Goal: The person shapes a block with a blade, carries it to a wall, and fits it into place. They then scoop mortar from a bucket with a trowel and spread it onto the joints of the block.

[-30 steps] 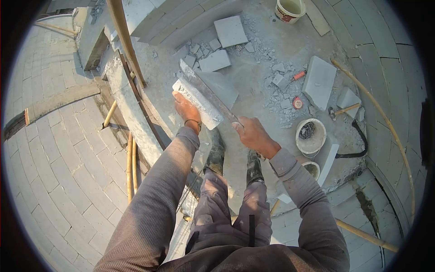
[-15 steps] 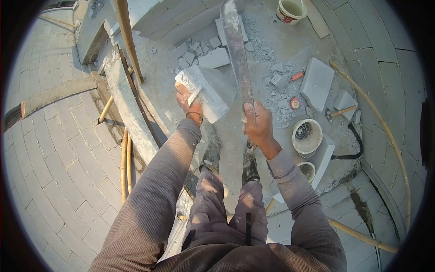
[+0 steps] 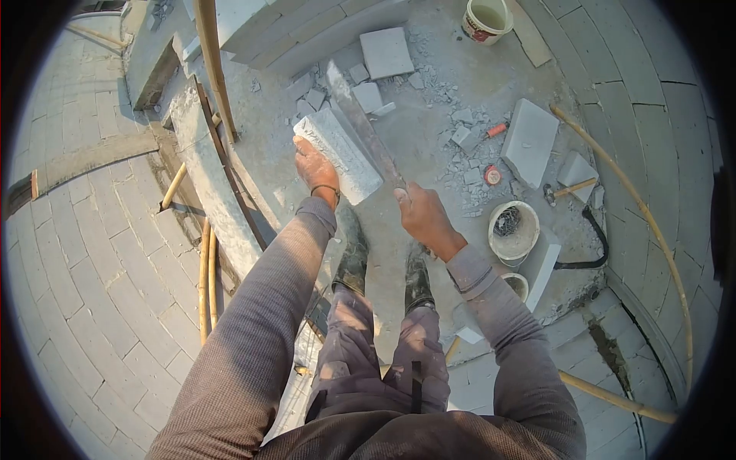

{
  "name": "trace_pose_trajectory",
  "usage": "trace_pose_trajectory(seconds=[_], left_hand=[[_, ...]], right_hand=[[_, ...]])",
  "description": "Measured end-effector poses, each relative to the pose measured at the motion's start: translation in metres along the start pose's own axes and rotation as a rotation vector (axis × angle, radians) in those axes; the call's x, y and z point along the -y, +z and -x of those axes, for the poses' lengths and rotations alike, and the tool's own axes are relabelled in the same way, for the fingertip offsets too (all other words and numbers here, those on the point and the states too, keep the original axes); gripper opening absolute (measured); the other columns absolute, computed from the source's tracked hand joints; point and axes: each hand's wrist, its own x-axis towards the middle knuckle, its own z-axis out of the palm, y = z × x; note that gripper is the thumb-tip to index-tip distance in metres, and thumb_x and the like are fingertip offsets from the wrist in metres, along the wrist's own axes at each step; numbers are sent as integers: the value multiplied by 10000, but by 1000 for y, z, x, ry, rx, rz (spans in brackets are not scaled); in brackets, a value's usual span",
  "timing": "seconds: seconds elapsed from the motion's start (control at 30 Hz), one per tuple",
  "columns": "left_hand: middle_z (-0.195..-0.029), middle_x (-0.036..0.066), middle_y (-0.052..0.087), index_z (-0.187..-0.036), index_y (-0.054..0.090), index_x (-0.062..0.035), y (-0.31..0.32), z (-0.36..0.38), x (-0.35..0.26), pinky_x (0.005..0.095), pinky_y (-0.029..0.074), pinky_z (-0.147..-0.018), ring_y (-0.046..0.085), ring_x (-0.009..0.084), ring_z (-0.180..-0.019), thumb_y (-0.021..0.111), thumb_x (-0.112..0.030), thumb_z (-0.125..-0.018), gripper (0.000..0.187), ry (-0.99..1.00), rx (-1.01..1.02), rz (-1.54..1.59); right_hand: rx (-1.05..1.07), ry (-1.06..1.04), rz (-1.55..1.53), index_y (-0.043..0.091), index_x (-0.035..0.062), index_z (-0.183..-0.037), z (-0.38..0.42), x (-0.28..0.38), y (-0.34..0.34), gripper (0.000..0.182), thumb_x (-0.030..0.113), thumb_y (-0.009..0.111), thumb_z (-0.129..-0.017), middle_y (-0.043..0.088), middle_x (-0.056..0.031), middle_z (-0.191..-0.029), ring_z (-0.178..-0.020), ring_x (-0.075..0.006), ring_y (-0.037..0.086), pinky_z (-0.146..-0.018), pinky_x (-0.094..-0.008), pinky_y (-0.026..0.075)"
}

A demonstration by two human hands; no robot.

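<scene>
A pale, rough-faced block [image 3: 343, 159] is gripped at its left edge by my left hand [image 3: 314, 166], the fingers partly hidden by the block. My right hand [image 3: 426, 218] is closed round the handle of a long, dusty blade [image 3: 360, 123]. The blade slants up and to the left from my fist, along the right side of the block. Whether the blade touches the block cannot be told. My boots are on the floor below both hands.
Broken pieces [image 3: 368, 96] and a square block [image 3: 386, 53] lie ahead. To the right are a larger block [image 3: 530, 142], a bucket [image 3: 514, 230], a hammer [image 3: 573, 189] and a black bent bar [image 3: 590, 257]. Another bucket [image 3: 487, 21] stands farther off. A wooden pole [image 3: 216, 73] rises at left.
The blade has swung from nearly upright to slanting left, down beside the block. My right hand has shifted slightly left and down. A small chip at my left fingers no longer shows.
</scene>
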Motion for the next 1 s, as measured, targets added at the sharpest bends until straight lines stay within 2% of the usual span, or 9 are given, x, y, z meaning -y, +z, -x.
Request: trace_pose_trajectory(seconds=[0.07,0.17,0.37,0.43,0.53,0.67,0.73,0.87,1.0], left_hand=[[-1112,269,695,-1152,634,141,0,1,0,450,494,-942,666,372,-994,312,-542,-1108,757,-13,-9,-122],[-1098,265,696,-1151,632,141,-1,3,1,450,490,-931,660,373,-980,318,-548,-1106,759,-19,61,196],[-1080,252,699,-1153,640,129,6,7,-7,443,500,-907,659,358,-951,329,-536,-1107,735,10,6,97],[-1081,258,705,-1145,643,128,-4,10,-13,453,501,-901,666,369,-949,333,-527,-1106,726,-87,47,120],[-1029,266,711,-1095,649,134,3,5,1,463,500,-875,667,371,-906,337,-523,-1105,728,24,3,85],[-1021,276,708,-1078,646,140,12,3,1,484,497,-852,665,381,-878,334,-520,-1106,731,42,-30,2],[-1017,288,701,-1084,641,145,9,17,-21,493,486,-868,657,392,-891,337,-525,-1104,736,-52,-95,-174],[-1036,288,700,-1097,640,147,3,-3,7,504,481,-881,652,406,-888,333,-533,-1102,746,-11,25,71],[-1023,267,705,-1083,651,141,6,6,1,475,492,-882,654,393,-894,326,-548,-1100,762,48,-21,23]], right_hand=[[185,-181,276,567,-6,-893,-1,-5,-3,338,278,542,-1074,579,-76,-620,-462,-148,579,-430,-326,460],[374,307,-59,575,-16,-920,-19,47,-29,330,274,541,-1074,589,-106,-625,-458,-181,591,-436,-353,460],[-5,115,-68,576,-17,-903,-12,11,-12,344,283,550,-1068,588,-100,-625,-444,-186,593,-432,-357,457],[262,-72,219,560,-50,-863,-13,15,-14,332,232,574,-1038,595,-251,-616,-563,-435,643,-525,-486,480],[183,236,-138,589,-13,-894,-24,33,-24,349,287,555,-1069,588,-90,-611,-433,-188,595,-418,-357,453],[-67,255,-350,592,-14,-867,-23,47,-19,364,296,570,-1058,582,-89,-602,-436,-189,600,-420,-353,456],[288,-8,174,586,-5,-879,-18,17,-8,341,285,571,-1056,573,-74,-593,-432,-175,591,-417,-344,454],[358,221,-45,585,-20,-887,-35,40,-26,346,283,570,-1053,572,-94,-583,-432,-212,602,-427,-367,466],[46,65,-12,597,-29,-900,-23,27,-9,331,267,573,-1045,576,-121,-594,-431,-240,603,-435,-390,473]])
